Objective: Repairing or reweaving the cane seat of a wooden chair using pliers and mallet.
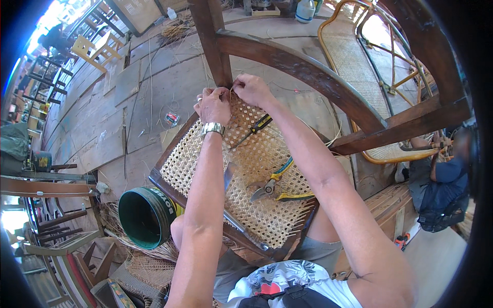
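A dark wooden chair with a woven cane seat [187, 159] lies across my lap, its back frame [303, 72] rising beyond it to the right. At the seat's far corner, beside an upright post, my left hand [213, 105] and my right hand [251, 91] work close together. Both have fingers pinched around a thin cane strand [231, 95], partly hidden by the fingertips. On the weave just below them lies a thin pointed tool [251, 131] with a black and yellow handle. Cutting pliers [268, 189] with yellow and blue handles rest open nearer to me.
A dark green bucket [123, 218] stands left of my knee, with loose cane strips around it. At the far right is a cane-panelled frame [354, 66]; another person [439, 187] sits below it. A wooden chair [97, 50] and a white jug [305, 11] stand farther off.
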A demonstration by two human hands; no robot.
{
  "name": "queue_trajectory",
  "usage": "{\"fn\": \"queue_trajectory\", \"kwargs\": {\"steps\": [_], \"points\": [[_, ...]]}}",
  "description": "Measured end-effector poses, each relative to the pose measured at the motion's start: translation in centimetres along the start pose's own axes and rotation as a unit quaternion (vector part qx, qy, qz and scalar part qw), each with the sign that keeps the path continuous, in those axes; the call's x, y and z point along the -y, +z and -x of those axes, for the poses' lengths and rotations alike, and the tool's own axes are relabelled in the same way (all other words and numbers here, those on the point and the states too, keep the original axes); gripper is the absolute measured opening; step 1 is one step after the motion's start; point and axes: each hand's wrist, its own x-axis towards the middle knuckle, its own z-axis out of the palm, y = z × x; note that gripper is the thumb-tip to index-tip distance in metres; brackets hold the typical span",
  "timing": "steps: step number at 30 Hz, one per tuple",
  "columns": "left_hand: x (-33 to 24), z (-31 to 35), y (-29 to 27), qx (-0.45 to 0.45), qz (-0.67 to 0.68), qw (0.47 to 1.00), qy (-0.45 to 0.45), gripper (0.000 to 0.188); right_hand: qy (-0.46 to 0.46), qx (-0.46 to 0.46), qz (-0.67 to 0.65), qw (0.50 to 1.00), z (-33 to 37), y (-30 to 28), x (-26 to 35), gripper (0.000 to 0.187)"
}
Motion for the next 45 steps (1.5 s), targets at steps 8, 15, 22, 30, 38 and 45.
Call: {"fn": "queue_trajectory", "kwargs": {"steps": [8,15,22,30,38,45], "points": [[0.1,-0.1,-0.2,0.012,0.008,1.0,-0.002,0.017,0.162,-0.003,-0.013,0.987,0.7,-0.1,2.4,0.027],[0.0,0.0,-0.2,0.015,0.004,1.0,-0.001,0.018,-0.025,-0.087,0.118,0.989,4.6,0.3,3.7,0.025],[0.1,0.1,0.1,-0.005,0.016,1.0,0.008,0.02,-0.022,-0.048,0.157,0.986,3.8,-0.6,3.1,0.031],[-0.1,0.3,-0.1,-0.013,0.016,1.0,0.019,0.019,0.011,0.005,0.133,0.991,3.4,-0.9,3.2,0.033],[0.4,0.3,0.2,-0.022,0.015,0.999,0.026,0.015,0.034,-0.003,0.153,0.988,4.4,-0.2,3.4,0.035],[0.1,0.2,0.0,-0.028,0.006,0.999,0.021,0.013,0.047,-0.041,0.146,0.987,5.7,0.1,5.0,0.036]]}}
